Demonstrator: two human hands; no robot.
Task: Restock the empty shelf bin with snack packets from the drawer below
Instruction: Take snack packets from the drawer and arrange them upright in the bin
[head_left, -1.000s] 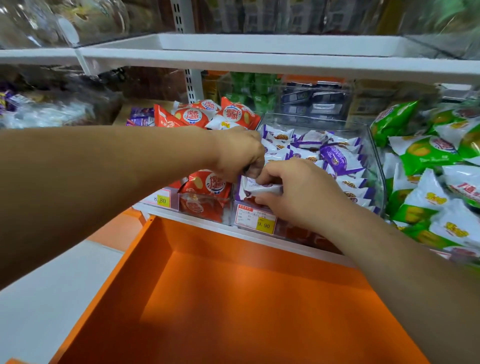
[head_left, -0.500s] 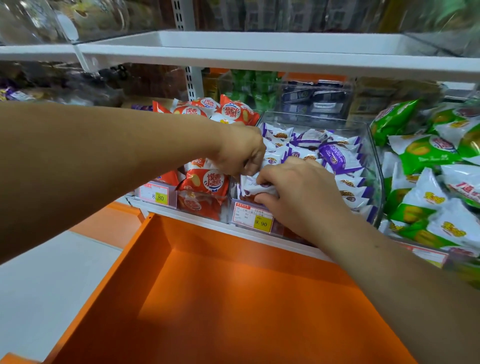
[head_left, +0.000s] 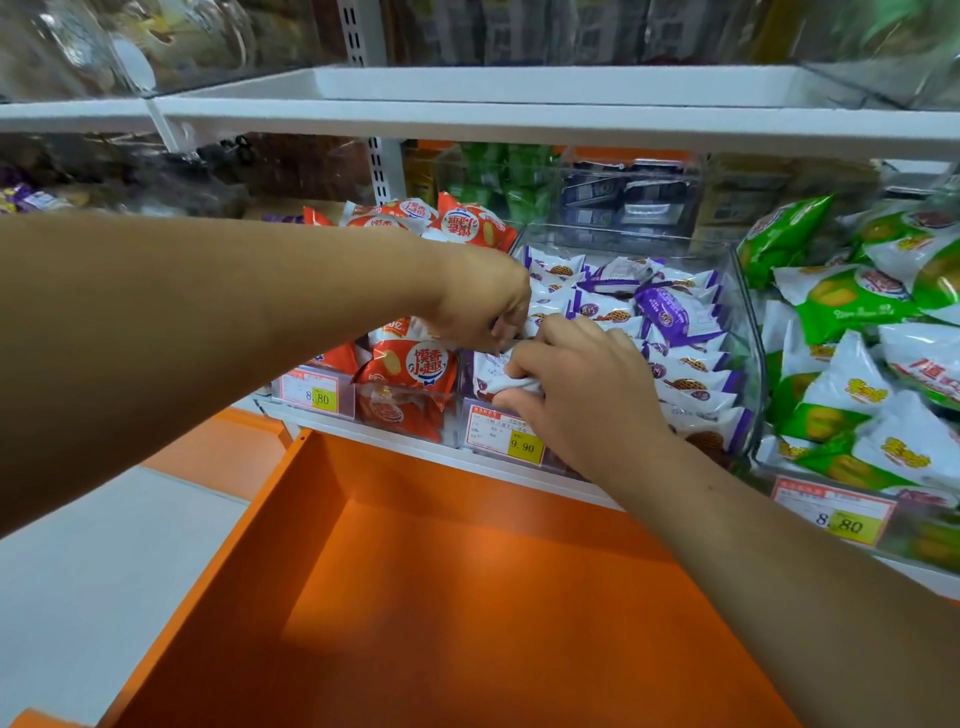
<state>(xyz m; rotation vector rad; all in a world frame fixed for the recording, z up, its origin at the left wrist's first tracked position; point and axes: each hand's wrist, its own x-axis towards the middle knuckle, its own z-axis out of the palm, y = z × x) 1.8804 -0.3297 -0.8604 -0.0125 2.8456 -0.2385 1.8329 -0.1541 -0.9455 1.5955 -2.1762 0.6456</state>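
A clear plastic shelf bin (head_left: 744, 332) in the middle of the shelf holds several white-and-purple snack packets (head_left: 691, 364). My right hand (head_left: 582, 384) is closed on one white-and-purple packet (head_left: 491, 371) at the bin's front left corner. My left hand (head_left: 483, 306) pinches the same packet from above, its fingertips touching my right hand. Below the shelf, the orange drawer (head_left: 415, 597) stands pulled out, and no packets show inside it.
A bin of red-orange packets (head_left: 410, 374) stands to the left and green-and-white packets (head_left: 852, 364) fill the bin to the right. Price tags (head_left: 506, 434) hang on the bin fronts. A white shelf board (head_left: 519, 122) runs overhead. Pale floor (head_left: 78, 571) lies at the left.
Both hands stay at the bin's front left corner on the packet. My right hand has pressed the packet slightly lower into the bin; the view has shifted a little.
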